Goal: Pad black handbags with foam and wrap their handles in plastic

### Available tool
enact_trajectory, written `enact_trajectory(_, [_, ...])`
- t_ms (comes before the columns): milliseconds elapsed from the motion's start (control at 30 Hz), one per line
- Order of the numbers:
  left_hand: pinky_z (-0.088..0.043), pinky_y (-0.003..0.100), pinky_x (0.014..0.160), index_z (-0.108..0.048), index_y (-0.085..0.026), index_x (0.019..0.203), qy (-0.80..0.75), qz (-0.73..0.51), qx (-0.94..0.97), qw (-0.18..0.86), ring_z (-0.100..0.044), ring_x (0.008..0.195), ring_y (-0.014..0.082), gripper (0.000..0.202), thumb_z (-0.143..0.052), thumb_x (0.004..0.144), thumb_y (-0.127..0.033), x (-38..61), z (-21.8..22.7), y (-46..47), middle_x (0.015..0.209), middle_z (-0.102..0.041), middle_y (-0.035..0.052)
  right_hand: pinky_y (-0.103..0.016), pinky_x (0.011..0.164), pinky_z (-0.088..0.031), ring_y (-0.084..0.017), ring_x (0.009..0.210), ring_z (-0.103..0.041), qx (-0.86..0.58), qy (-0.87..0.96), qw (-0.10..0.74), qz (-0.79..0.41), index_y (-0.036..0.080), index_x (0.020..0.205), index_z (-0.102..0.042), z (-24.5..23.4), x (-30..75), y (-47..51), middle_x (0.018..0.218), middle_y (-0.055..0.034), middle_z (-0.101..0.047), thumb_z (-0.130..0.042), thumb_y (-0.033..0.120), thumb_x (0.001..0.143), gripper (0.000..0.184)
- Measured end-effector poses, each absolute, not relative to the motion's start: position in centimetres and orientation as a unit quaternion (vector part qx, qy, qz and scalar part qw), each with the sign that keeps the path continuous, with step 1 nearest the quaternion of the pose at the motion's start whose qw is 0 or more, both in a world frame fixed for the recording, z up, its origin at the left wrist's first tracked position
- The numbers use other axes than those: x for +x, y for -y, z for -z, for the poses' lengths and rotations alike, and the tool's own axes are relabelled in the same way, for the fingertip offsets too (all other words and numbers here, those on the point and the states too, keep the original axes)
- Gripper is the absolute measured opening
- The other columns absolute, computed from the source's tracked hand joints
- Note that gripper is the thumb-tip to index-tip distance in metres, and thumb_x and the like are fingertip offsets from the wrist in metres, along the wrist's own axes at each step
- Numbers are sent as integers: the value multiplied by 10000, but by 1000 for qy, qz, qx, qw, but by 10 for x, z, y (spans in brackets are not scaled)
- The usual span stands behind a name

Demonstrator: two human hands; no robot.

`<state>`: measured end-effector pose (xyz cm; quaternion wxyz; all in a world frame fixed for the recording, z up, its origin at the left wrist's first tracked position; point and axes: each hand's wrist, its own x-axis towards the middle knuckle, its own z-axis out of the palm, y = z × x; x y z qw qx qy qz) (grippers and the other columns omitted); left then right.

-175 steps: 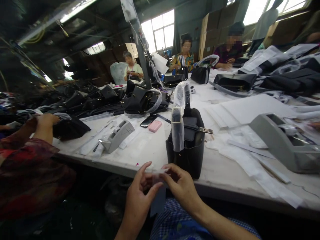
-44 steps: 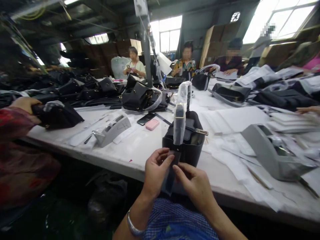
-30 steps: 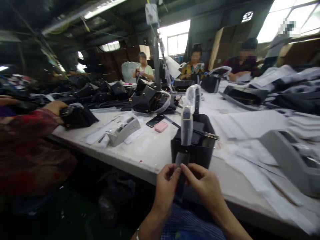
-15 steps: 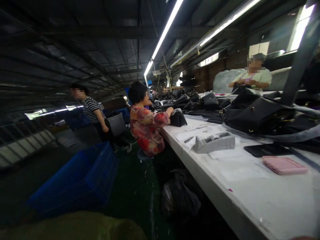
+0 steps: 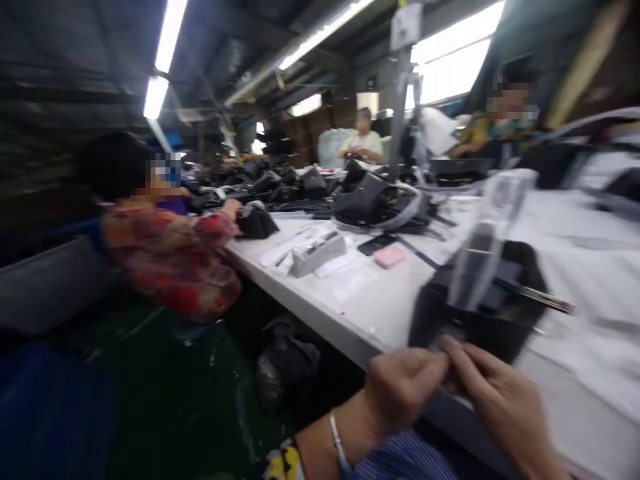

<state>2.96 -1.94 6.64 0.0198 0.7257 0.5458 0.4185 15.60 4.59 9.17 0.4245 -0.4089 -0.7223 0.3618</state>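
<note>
A black handbag (image 5: 500,333) stands on the near part of the white table (image 5: 385,300), its top gaping. A strap or handle in clear plastic wrap (image 5: 493,227) rises from it, and a metal-edged zipper end (image 5: 547,300) sticks out to the right. Low in front of the bag, my left hand (image 5: 403,387) is closed with thumb and finger pressed together. My right hand (image 5: 505,403) pinches at the same spot, its fingertips meeting the left ones. Whatever lies between the fingertips is blurred and too small to name.
Beyond lie a pink case (image 5: 390,257), a black phone (image 5: 377,244) and a grey tape dispenser (image 5: 320,253). Black bags (image 5: 363,200) pile up behind. A person in a floral top (image 5: 170,260) sits at left; others work across. A dark plastic bag (image 5: 287,363) lies under the table.
The view has swung right and down. My hands and the open black handbag have come into sight. The person in stripes and most of the blue bin have left the picture.
</note>
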Motion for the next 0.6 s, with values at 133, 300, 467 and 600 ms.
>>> enact_trajectory(133, [-565,310,879,-677,-261,1243,-512,-484,694,148,-720,959,220,332,-561,934,-214,27,-56,37,1049,-759,98,-227,478,-439,-137,446,-567,-427,653,413,-469,201,565,-561,-90,168,-53,480,-10,-584,-503,606,923,544])
enact_trajectory(300, [-548,302,803,-770,-234,965,-608,-587,515,141,-706,830,222,187,-634,885,-335,17,-76,41,922,-761,75,-212,515,-469,-122,473,-612,-387,613,408,-555,171,615,-594,-87,163,-57,531,-23,-636,-520,580,933,523])
enact_trajectory(467, [-524,278,733,-698,-165,964,-592,-537,468,378,-673,791,202,364,-611,881,-509,16,-88,6,876,-730,69,-205,522,-473,-115,481,-620,-369,629,409,-549,163,618,-594,-84,162,-60,558,-17,-637,-518,543,947,508])
enact_trajectory(600, [-493,215,606,-637,-149,1015,-534,-540,394,518,-632,691,142,454,-728,779,-527,30,-83,-5,835,-703,38,-195,468,-422,-96,438,-563,-382,660,400,-508,164,599,-592,-84,164,-62,532,2,-603,-484,487,969,504])
